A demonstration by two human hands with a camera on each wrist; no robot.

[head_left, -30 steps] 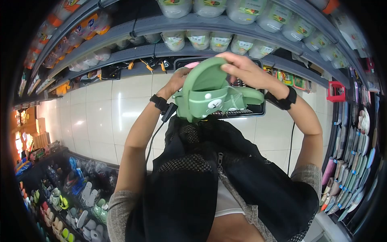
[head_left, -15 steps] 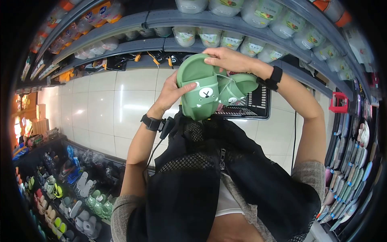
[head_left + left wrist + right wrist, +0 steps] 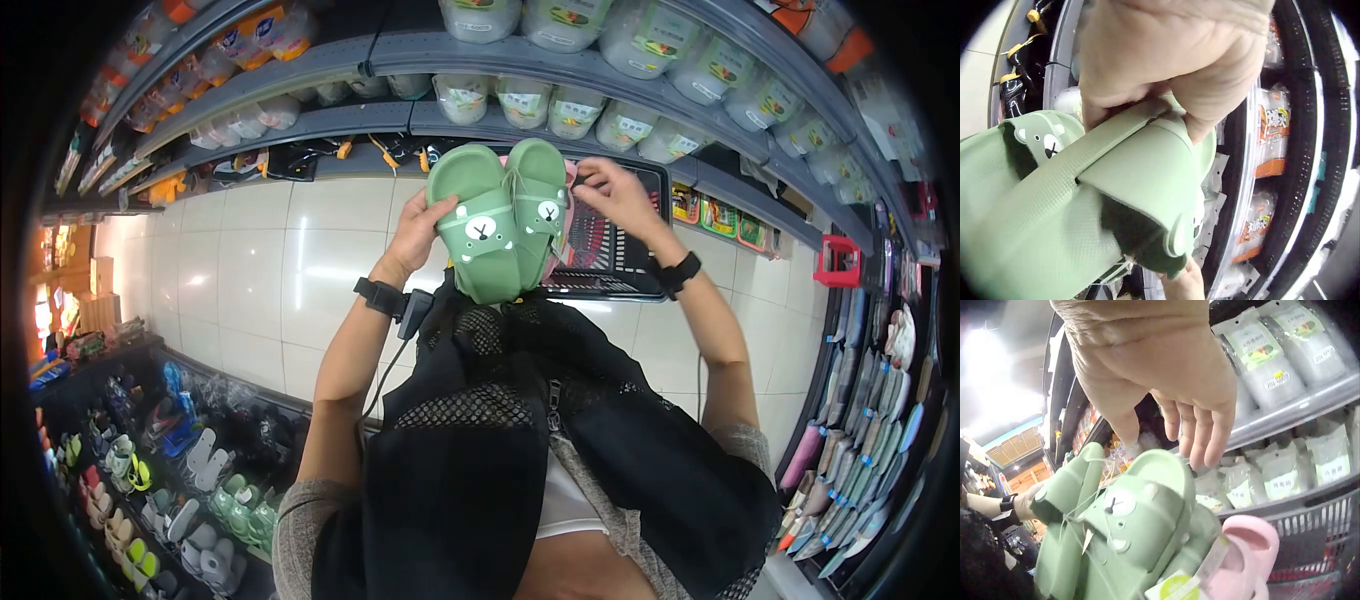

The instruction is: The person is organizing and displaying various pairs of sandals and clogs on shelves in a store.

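Observation:
My left hand [image 3: 412, 235] grips a green slipper [image 3: 490, 268] with a bear face on its strap, the thumb over the strap's side. Its mate, a second green slipper [image 3: 541, 166], stands beside it; thin clear ties [image 3: 1083, 531] run over the pair in the right wrist view. Past them in that view show a pink slipper [image 3: 1264, 534] and a white-and-green tag [image 3: 1175, 589]. To the right of the pair, my right hand [image 3: 622, 205] hovers with loosely bent fingers and holds nothing. The right wrist view has its fingers [image 3: 1216, 434] just above the green toes.
A black shopping basket [image 3: 664, 240] sits below the right hand. Ahead run grey shelves [image 3: 560, 65] with packs of clear bowls [image 3: 527, 104]. Slippers [image 3: 205, 545] fill a rack at lower left. At right are hanging packs [image 3: 860, 430] and a red stool-like thing [image 3: 836, 256].
The right hand has let go of the slippers and moved right. The tilted slippers now stand side by side, bear faces up, and the left hand still grips one.

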